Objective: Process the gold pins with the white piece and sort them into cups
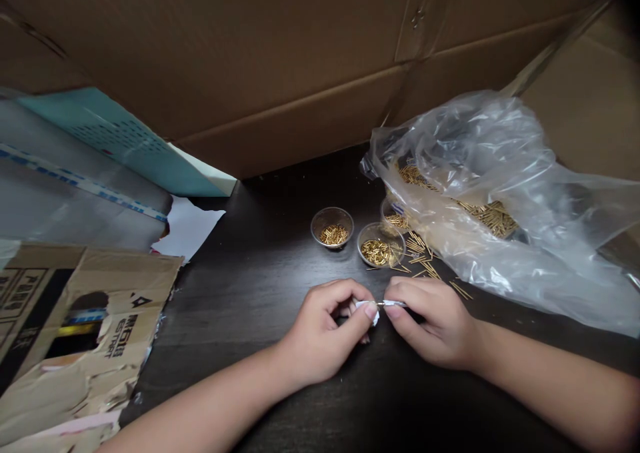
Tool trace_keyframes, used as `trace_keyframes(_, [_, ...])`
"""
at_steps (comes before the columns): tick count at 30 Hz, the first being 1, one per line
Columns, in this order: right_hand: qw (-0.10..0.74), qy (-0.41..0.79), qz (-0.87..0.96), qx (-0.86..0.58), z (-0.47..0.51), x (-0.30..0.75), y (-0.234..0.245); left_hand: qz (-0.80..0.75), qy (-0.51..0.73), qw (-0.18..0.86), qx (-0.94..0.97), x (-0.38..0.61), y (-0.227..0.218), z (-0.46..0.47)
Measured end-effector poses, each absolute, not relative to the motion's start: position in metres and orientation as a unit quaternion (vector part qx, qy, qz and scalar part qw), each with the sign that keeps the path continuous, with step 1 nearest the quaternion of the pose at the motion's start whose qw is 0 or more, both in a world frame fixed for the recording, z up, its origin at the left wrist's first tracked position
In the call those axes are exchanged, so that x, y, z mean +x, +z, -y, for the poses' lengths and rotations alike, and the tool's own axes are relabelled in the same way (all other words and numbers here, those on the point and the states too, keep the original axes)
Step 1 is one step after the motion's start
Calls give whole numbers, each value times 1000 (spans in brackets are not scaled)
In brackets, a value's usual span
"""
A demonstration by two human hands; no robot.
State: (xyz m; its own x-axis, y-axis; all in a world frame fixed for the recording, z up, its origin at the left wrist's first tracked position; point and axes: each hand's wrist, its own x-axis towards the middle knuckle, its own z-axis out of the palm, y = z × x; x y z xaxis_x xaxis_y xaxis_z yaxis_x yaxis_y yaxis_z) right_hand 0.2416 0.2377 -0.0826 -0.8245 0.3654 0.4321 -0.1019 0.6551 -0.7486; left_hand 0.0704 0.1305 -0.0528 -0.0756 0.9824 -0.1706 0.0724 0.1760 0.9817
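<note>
Above the dark table, my left hand [323,329] is closed in a pinch. A crumpled white scrap [375,318], perhaps paper or tape, pokes out between its fingers. My right hand [435,323] faces it, pinching a thin metal pin [382,303] with something white around it. The pin spans the small gap between the two sets of fingertips; its ends are hidden. Just beyond the hands stand two clear plastic cups, a left cup [313,229] and a right cup [401,245], both with short brass pieces inside. Longer brass pins [427,266] lie loose beside them.
A third clear cup [384,207] sits partly under a large clear plastic bag [490,139] holding many brass pins. Cardboard walls [300,106] rise behind. On the left are a torn carton [145,273], a pale blue box [130,139] and white paper [193,229].
</note>
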Motion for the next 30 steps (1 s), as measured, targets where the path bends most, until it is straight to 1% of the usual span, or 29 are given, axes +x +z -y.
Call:
trace_keyframes(10, [292,392,869,-79,-236,241,-81,-565,458,549,411,71,-54,-131])
trace_keyframes(13, [285,383,875,-76,-237,241,-80,-567,455,540,425,70,-55,-130])
trace_keyframes(15, [277,380,880,-71,-237,241,-79,-578,447,495,470,68,-55,-130])
trace_keyframes(18, [266,382,883,-58,-239,241,-78,-582,428,381,577,63,-55,-130])
trace_keyframes(20, [258,387,884,-46,-240,241,-78,-559,412,309,649,59,-56,-129])
trace_keyframes(23, [244,399,883,-39,-240,242,-79,-523,379,238,726,53,-57,-128])
trace_keyframes(26, [237,409,880,-35,-241,242,-80,-515,359,212,749,52,-58,-128])
trace_keyframes(30, [238,401,884,-39,-240,241,-80,-532,376,233,722,54,-58,-127])
